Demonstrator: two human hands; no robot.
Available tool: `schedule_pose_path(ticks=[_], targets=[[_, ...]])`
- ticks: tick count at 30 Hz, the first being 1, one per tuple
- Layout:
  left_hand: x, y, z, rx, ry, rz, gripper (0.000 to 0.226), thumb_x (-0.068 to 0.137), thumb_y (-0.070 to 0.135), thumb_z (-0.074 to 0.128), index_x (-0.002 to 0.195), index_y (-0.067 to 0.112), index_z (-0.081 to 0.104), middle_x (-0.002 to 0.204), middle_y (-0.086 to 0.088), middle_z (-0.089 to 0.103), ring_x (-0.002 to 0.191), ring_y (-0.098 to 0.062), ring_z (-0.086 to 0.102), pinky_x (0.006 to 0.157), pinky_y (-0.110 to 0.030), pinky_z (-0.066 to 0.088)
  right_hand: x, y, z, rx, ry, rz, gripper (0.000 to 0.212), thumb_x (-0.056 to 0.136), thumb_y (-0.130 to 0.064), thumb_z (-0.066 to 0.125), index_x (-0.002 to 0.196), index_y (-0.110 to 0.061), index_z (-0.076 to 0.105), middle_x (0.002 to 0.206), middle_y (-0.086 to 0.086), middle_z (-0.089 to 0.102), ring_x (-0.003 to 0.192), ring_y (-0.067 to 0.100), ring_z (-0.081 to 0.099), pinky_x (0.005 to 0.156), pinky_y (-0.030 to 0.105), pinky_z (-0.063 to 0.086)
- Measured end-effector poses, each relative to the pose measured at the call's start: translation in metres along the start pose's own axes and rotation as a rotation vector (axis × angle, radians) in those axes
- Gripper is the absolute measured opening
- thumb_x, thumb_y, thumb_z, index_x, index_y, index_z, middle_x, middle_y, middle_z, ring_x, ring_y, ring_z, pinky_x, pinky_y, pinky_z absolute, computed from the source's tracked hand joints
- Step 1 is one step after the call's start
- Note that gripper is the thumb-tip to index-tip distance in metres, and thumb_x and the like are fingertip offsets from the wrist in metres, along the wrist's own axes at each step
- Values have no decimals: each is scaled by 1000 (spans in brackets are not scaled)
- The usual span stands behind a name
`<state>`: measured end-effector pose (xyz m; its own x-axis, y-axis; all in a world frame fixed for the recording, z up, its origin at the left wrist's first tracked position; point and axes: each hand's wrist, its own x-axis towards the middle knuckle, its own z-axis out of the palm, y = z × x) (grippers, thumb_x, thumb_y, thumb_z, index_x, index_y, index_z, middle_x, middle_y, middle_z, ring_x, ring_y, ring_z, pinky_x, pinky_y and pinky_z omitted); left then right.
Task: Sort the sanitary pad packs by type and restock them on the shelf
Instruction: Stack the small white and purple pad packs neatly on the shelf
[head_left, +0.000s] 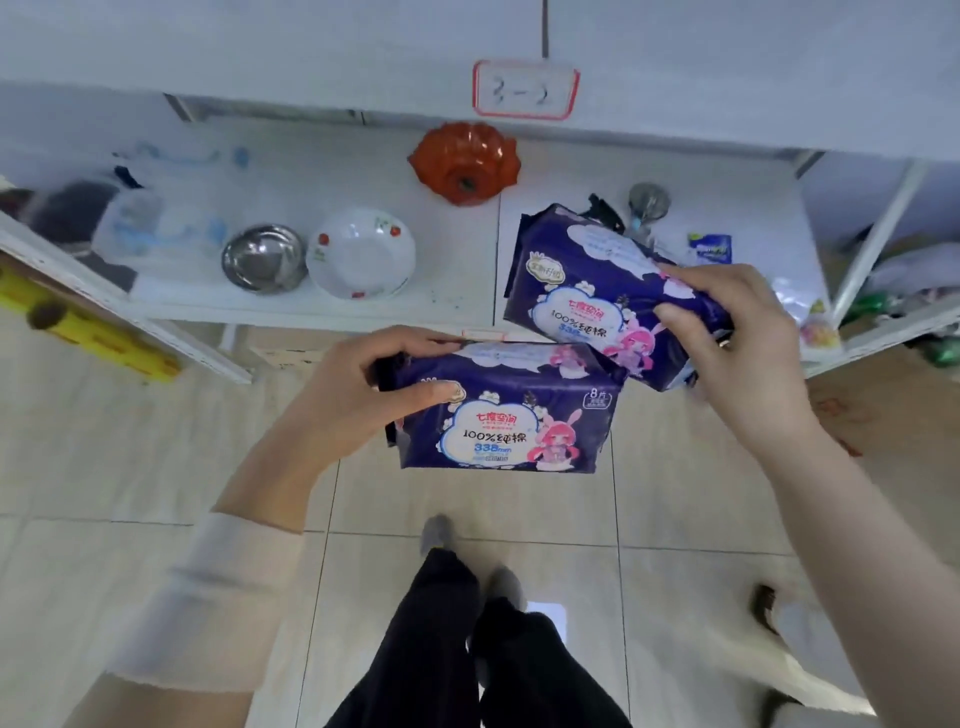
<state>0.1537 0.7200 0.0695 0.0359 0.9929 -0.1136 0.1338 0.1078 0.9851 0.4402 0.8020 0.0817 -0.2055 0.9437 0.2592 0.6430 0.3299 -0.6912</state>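
Two dark purple sanitary pad packs with a pink cartoon girl and a white cloud label are in view. My left hand (358, 395) grips the left end of the lower pack (504, 421), held level over the floor in front of the shelf. My right hand (727, 343) grips the right end of the upper pack (587, 280), which tilts down to the right over the front of the white shelf board (457, 312). The two packs touch or nearly touch at their near corners.
On the shelf stand a steel bowl (264, 258), a white flowered bowl (361, 253), an orange ribbed mould (464, 161), a plastic bag (156, 228) and small items at the right. A label (525, 89) marks the board above. Tiled floor and my feet lie below.
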Motion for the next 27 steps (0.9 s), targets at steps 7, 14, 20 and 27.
schedule_pose_path(ticks=[7,14,20,27], targets=[[51,61,-47,26,-18,147,24,63,16,78,84,26,71,103,16,69,101,-4,63,83,-18,50,57,-53,-23,-16,114,-8,27,84,-34,57,111,-31,58,105,0,56,101,12,49,85,2,32],[93,100,-57,77,-57,270,25,59,35,82,81,41,71,105,15,69,98,-6,63,77,-18,51,102,-66,-55,-11,214,1,23,89,-19,59,112,-22,62,103,-3,56,89,-18,48,78,-1,32],[143,146,-50,77,-49,367,28,59,32,85,81,43,71,105,18,68,99,-3,62,82,-31,54,169,-60,-95,1,232,-7,23,90,-18,59,107,-33,55,105,-2,57,86,-8,51,75,-1,34],[220,188,-22,284,-24,482,26,65,36,71,89,27,67,105,20,65,104,4,57,89,-19,48,260,-38,-125,-9,188,-23,22,90,-19,59,110,-28,59,105,0,56,94,13,52,67,-2,36]])
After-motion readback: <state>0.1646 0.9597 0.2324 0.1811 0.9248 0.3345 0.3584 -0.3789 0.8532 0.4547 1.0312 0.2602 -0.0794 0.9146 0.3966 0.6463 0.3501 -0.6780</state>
